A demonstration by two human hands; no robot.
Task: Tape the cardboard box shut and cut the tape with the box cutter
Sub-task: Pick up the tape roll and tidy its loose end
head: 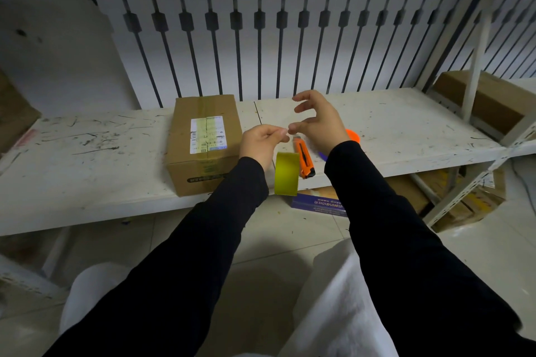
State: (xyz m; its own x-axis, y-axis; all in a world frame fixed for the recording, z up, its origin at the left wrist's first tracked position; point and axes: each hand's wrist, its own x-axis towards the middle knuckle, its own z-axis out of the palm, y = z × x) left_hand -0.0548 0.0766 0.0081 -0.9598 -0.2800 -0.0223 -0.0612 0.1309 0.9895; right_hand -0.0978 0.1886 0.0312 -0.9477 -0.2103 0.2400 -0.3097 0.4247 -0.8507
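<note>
A closed cardboard box [204, 142] with a white label and a strip of tape along its top stands on the white shelf [87, 159]. Right of the box, my left hand [262, 143] pinches the top end of a loose yellow-green tape strip [286, 174] that hangs down past the shelf's front edge. My right hand [317, 122] hovers just right of it with fingers spread and loosely curled, its thumb tip close to my left fingertips. An orange box cutter [304, 158] lies on the shelf between my wrists.
An orange round object [353, 135] and a bit of blue [322, 156] peek out behind my right wrist. A white slatted panel [261, 38] backs the shelf. Cardboard boxes [490, 101] sit at the right, and a blue carton [319, 203] lies below.
</note>
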